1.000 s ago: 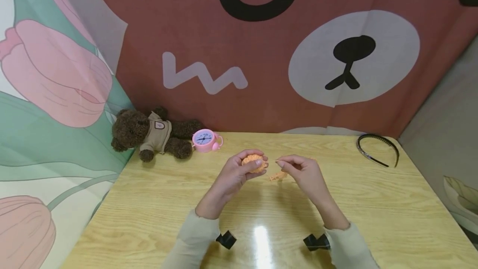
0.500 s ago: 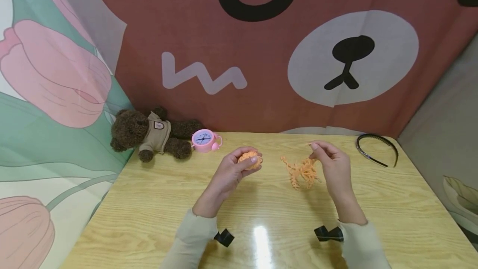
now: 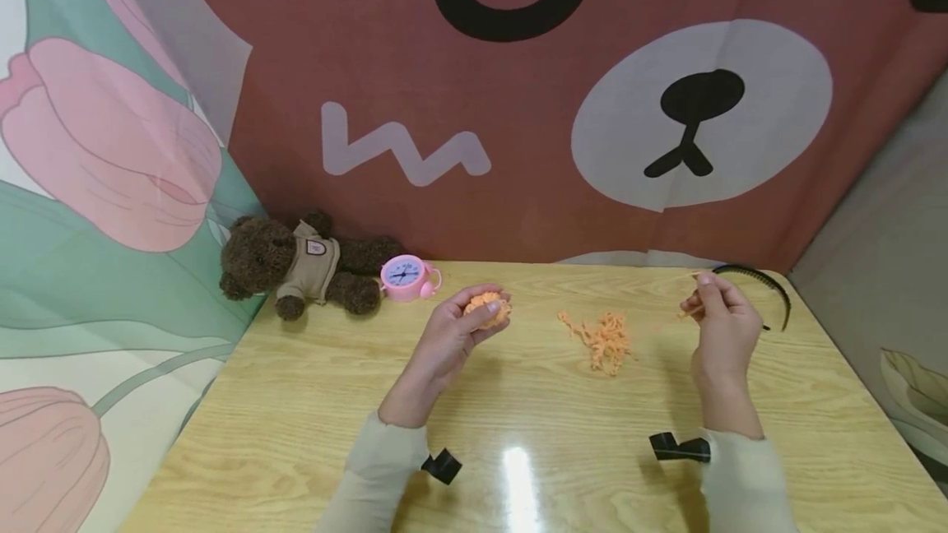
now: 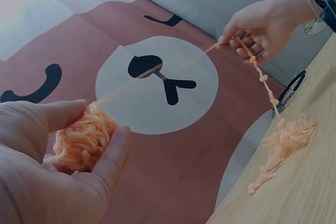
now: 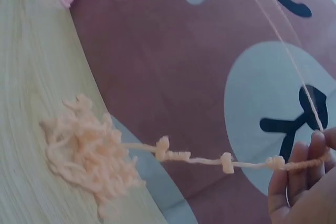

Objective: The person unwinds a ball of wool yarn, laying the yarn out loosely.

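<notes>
My left hand (image 3: pixel 443 340) holds a rounded orange piece that looks knitted or crocheted (image 4: pixel 85 137), thumb on one side and fingers on the other. From it a thin orange yarn strand (image 4: pixel 184 63) stretches across to my right hand (image 3: pixel 726 327), which pinches it between thumb and fingertips. Below the right hand a kinked, knotty length of the same yarn (image 5: pixel 227 163) hangs down to a loose heap of crinkled orange yarn (image 3: pixel 607 342) on the table. In the right wrist view the thumb is cut off by the frame's edge.
On the wooden table (image 3: pixel 311 401), a brown teddy bear (image 3: pixel 314 261) lies at the back left beside a pink alarm clock (image 3: pixel 406 276). A black headband (image 3: pixel 770 286) sits at the back right, partly behind the right hand. A printed cloth (image 3: pixel 415 220) hangs behind the table.
My right hand has moved away to the right, drawing the yarn out from the piece. The yarn heap has come to lie on the table. My left hand has shifted slightly left.
</notes>
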Motion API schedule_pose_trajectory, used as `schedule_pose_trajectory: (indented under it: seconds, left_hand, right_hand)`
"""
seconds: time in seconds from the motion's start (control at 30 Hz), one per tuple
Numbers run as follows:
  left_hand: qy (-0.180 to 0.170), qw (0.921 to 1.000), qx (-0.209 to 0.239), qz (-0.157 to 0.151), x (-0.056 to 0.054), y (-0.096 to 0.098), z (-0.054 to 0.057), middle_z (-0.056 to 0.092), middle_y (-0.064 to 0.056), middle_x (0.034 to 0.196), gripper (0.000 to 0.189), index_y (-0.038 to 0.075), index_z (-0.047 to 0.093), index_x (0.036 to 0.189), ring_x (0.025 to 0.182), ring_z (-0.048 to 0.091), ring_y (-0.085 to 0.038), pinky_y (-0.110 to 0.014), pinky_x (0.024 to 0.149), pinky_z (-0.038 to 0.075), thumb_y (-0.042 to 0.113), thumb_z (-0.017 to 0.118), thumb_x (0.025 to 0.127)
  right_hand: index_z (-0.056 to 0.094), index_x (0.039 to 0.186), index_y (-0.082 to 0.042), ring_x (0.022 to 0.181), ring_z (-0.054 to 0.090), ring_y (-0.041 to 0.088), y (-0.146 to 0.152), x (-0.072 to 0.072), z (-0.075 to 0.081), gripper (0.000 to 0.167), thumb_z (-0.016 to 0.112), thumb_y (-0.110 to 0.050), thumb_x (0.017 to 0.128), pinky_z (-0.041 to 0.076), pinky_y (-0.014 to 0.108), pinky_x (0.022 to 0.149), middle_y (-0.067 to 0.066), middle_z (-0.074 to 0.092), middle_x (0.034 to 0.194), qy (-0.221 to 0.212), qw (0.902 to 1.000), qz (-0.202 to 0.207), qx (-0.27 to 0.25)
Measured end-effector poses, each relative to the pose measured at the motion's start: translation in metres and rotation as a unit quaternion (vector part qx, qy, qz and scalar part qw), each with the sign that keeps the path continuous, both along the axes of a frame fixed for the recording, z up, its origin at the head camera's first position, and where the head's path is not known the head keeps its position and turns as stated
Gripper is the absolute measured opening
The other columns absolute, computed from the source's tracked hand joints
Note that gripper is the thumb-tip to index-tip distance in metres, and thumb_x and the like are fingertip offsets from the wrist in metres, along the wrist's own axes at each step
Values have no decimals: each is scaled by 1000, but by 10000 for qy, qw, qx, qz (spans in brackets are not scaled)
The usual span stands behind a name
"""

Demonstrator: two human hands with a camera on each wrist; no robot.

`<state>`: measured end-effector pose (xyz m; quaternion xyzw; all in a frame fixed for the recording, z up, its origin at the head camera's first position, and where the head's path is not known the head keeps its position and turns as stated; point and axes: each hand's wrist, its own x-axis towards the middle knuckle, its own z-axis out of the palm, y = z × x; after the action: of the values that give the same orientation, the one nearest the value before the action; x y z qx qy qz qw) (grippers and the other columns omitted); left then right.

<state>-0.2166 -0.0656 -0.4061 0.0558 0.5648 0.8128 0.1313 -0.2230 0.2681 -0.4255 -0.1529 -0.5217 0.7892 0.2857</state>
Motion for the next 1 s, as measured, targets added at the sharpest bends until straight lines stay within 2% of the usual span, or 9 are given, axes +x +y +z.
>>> schedule_pose_trajectory:
  seconds: [0.17,0.33,0.5,0.6,0.67,0.73,0.83,0.93,1.0]
  left_hand:
    - [51,10000,12,12,-1,-1,0,62,-10,127,38,-4,56,136,109,66,-14,-28,93,60,5,60,99]
    - [11,10000,32,74,0,-2,1,63,-9,126,39,-3,56,137,107,67,-14,-27,92,60,6,61,99]
    - [52,9999,80,103,0,-3,2,60,-17,137,42,-3,54,141,109,67,-13,-25,91,60,7,60,100]
    - [91,9998,154,116,-1,-3,1,55,-22,143,42,-3,54,140,113,65,-15,-25,92,59,5,60,100]
    - [107,9997,163,117,-1,-2,1,55,-22,143,41,-4,55,140,116,64,-16,-25,93,59,5,59,100]
    - [121,9998,143,83,-1,-2,0,58,-19,140,41,-5,54,139,118,63,-18,-25,93,59,5,59,100]
    - [130,9999,86,0,1,0,0,63,-12,131,40,-5,54,139,116,64,-17,-26,93,59,7,59,101]
    - [134,9998,57,-118,2,2,0,64,-7,124,38,-5,55,136,110,67,-15,-27,92,60,8,60,101]
    - [136,9997,25,-194,3,3,1,65,-6,121,37,-6,55,135,107,68,-15,-28,91,60,9,60,101]
  right_hand:
    - [76,92,-3,57,59,13,10,-1,-3,14,76,-17,92,54,20,56,1,60,67,-277,9994,-191,-127]
    - [76,94,-4,57,59,10,17,-3,-10,11,73,-14,94,53,18,56,-1,62,70,-547,9980,-301,-80]
    - [76,92,-4,56,59,8,25,-4,-12,9,71,-11,95,53,15,55,-3,64,70,-582,9966,-533,-240]
    - [76,91,-9,60,61,7,26,-4,-13,10,69,-13,96,54,13,59,-4,63,72,-904,9953,-352,-29]
    - [75,94,-12,67,62,6,24,-4,-14,10,67,-16,98,55,10,64,-6,64,76,-1241,9913,-88,436]
    - [75,103,-15,77,63,4,20,-3,-15,14,64,-23,100,54,8,71,-10,65,83,-1624,9791,282,1192]
    - [72,119,-16,88,63,1,10,-1,-16,28,60,-35,102,52,6,77,-19,65,90,-1952,9465,787,2446]
    - [67,131,-15,96,61,-1,-3,1,-13,42,57,-44,102,49,8,80,-24,63,94,-1944,9184,1161,3246]
    - [66,134,-14,97,60,-1,-14,3,-10,47,56,-47,102,49,10,81,-22,64,97,-1802,9098,1367,3481]
